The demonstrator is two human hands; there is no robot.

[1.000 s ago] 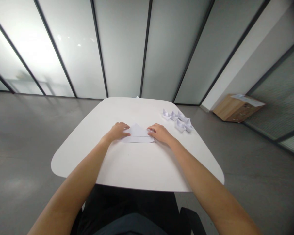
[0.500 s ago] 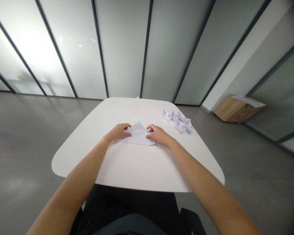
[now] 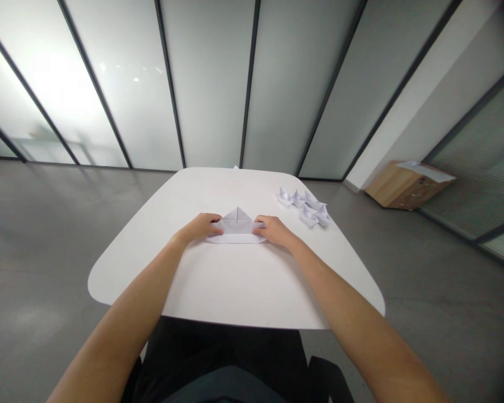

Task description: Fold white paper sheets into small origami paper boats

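Note:
A partly folded sheet of white paper (image 3: 237,226) is in front of me, its pointed top facing away and a folded band along its near edge. My left hand (image 3: 202,226) grips the left end, thumb on top and fingers curled behind. At the right end my right hand (image 3: 272,229) pinches the paper in the same way. Both hands are closed on it, and the fingertips behind the paper are partly hidden.
The white table (image 3: 235,285) has rounded corners. Several folded paper boats (image 3: 304,206) stand together near its right edge. A cardboard box (image 3: 407,184) sits on the floor at the right. Frosted glass panels (image 3: 210,84) rise behind the table.
The paper's near edge has been turned up into a straighter band and lies slightly farther from me. My right hand's fingers have closed more tightly on the right end.

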